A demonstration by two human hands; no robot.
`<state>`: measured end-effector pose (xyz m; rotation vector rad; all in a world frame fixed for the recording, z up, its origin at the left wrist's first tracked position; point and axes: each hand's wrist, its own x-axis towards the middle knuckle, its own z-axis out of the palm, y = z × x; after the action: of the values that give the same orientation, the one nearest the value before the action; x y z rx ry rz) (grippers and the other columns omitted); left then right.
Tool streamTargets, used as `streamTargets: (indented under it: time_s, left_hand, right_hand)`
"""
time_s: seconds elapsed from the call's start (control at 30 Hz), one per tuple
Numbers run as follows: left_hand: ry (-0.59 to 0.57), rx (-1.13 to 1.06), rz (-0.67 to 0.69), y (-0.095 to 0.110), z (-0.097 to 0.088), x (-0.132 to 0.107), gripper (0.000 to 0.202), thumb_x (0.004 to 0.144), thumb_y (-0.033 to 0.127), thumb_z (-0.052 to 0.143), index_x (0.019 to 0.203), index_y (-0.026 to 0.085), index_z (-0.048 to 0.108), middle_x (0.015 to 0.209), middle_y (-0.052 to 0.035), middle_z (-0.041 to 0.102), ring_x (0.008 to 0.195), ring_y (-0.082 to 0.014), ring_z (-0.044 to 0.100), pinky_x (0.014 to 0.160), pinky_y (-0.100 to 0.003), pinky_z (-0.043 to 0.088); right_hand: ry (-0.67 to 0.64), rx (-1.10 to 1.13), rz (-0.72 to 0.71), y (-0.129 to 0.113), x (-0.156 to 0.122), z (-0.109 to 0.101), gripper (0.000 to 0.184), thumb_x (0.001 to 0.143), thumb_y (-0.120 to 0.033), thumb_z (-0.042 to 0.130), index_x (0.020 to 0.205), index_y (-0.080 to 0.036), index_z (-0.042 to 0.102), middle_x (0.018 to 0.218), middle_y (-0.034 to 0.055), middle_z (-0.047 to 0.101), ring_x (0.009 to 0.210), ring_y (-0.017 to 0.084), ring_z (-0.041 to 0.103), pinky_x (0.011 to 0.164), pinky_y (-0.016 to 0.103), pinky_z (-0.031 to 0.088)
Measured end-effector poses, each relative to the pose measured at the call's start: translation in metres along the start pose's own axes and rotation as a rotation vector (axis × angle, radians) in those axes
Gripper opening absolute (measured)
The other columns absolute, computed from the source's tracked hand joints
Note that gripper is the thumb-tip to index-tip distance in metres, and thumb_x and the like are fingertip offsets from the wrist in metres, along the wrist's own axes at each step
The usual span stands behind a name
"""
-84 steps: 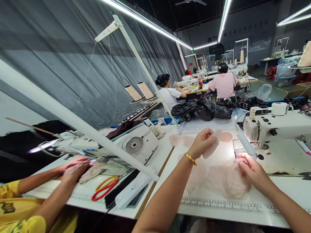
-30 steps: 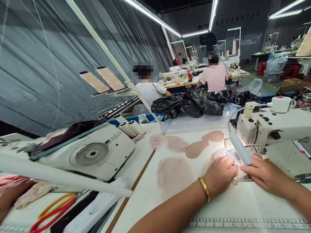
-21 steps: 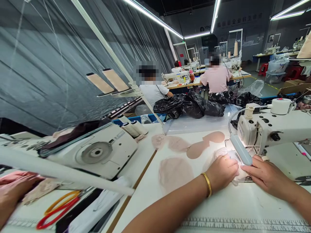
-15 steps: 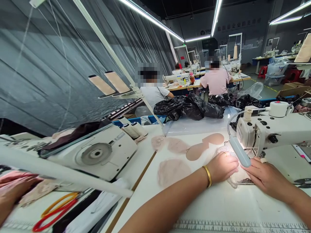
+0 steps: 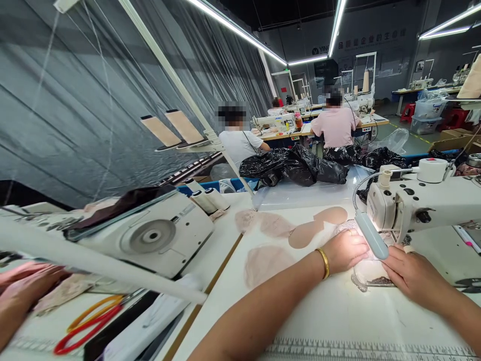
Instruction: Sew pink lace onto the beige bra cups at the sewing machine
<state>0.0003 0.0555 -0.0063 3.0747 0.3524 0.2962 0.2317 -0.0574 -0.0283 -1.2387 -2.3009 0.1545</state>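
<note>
My left hand (image 5: pixel 343 250), a gold bangle at its wrist, presses a pale lace-edged fabric piece (image 5: pixel 370 273) with fingers curled and drawn together. My right hand (image 5: pixel 417 273) lies along the same piece's right side, fingers stretched out and fairly flat. Fabric shows between the hands, its dark lace edge toward me. Above them stands the white sewing machine (image 5: pixel 424 203). A grey lamp (image 5: pixel 371 235) on a bent neck lights the work and hides some fingertips and the needle area.
Beige cup-shaped pieces (image 5: pixel 306 234) and a sheer piece (image 5: pixel 268 265) lie left of my hands. A ruler strip (image 5: pixel 356 348) runs along the front. A neighbour's hand (image 5: pixel 26 293) works at far left near red-and-orange-handled scissors (image 5: pixel 88 328). Black plastic bags (image 5: pixel 293 165) lie beyond the table.
My left hand and wrist have moved slightly away from me, its fingers lying a little flatter over the fabric. My right hand stays nearly in place. The view has shifted slightly.
</note>
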Motion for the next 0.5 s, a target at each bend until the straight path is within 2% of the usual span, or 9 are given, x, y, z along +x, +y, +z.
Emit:
streamTargets:
  time_s: [0.1,0.17,0.23,0.3,0.37,0.43,0.5]
  left_hand:
    - [0.009,0.015,-0.03,-0.002,-0.003,0.0,0.022,0.103,0.023,0.05,0.102,0.02,0.072,0.109,-0.0097,0.074,0.104,-0.0246,0.064,0.102,-0.043,0.049]
    - [0.062,0.047,-0.059,0.001,-0.009,0.0,0.018,0.101,0.024,0.054,0.104,0.021,0.072,0.107,-0.01,0.074,0.105,-0.0259,0.065,0.1,-0.044,0.051]
    - [0.166,0.091,-0.077,0.005,-0.015,0.0,0.02,0.099,0.022,0.054,0.105,0.02,0.073,0.105,-0.0104,0.074,0.102,-0.0269,0.066,0.096,-0.044,0.053]
    - [0.305,0.093,-0.056,0.005,-0.021,0.002,0.027,0.099,0.017,0.048,0.104,0.022,0.074,0.103,-0.009,0.075,0.096,-0.0258,0.068,0.09,-0.043,0.057]
    - [0.416,0.081,0.0,0.001,-0.026,0.003,0.04,0.097,0.013,0.04,0.114,0.024,0.074,0.104,-0.0094,0.077,0.095,-0.0258,0.071,0.085,-0.041,0.06]
    - [0.536,0.078,0.024,-0.002,-0.029,0.001,0.047,0.096,0.014,0.038,0.122,0.031,0.074,0.097,-0.0052,0.079,0.087,-0.0258,0.073,0.077,-0.04,0.063]
    - [0.638,0.055,0.025,0.002,-0.03,-0.008,0.047,0.096,0.018,0.042,0.124,0.042,0.072,0.093,0.002,0.079,0.079,-0.0255,0.074,0.069,-0.038,0.063]
  right_hand:
    - [-0.004,0.058,0.028,0.002,0.002,0.003,0.028,0.108,-0.022,0.036,0.089,-0.025,0.057,0.083,0.0039,0.056,0.075,0.024,0.05,0.062,0.034,0.034]
    - [-0.005,0.087,0.055,0.0,0.005,0.004,0.028,0.106,-0.02,0.036,0.09,-0.024,0.058,0.085,0.0054,0.056,0.077,0.025,0.049,0.066,0.036,0.034]
    - [-0.004,0.081,0.076,-0.004,0.01,0.003,0.025,0.101,-0.016,0.039,0.089,-0.023,0.059,0.086,0.0064,0.057,0.08,0.025,0.05,0.071,0.037,0.038]
    - [-0.006,0.091,0.096,-0.006,0.017,0.001,0.015,0.093,-0.015,0.048,0.087,-0.022,0.06,0.087,0.0067,0.06,0.081,0.025,0.052,0.077,0.038,0.042]
    - [0.007,0.134,0.138,-0.006,0.023,-0.002,0.008,0.088,-0.018,0.056,0.083,-0.023,0.059,0.086,0.0053,0.061,0.083,0.024,0.054,0.085,0.039,0.044]
    - [0.05,0.222,0.208,-0.008,0.028,-0.003,0.006,0.087,-0.022,0.06,0.081,-0.023,0.059,0.082,0.0033,0.061,0.083,0.024,0.056,0.091,0.04,0.045]
    - [0.104,0.374,0.295,-0.013,0.032,0.002,0.006,0.086,-0.028,0.063,0.091,-0.024,0.062,0.081,0.0005,0.061,0.082,0.022,0.059,0.089,0.038,0.048]
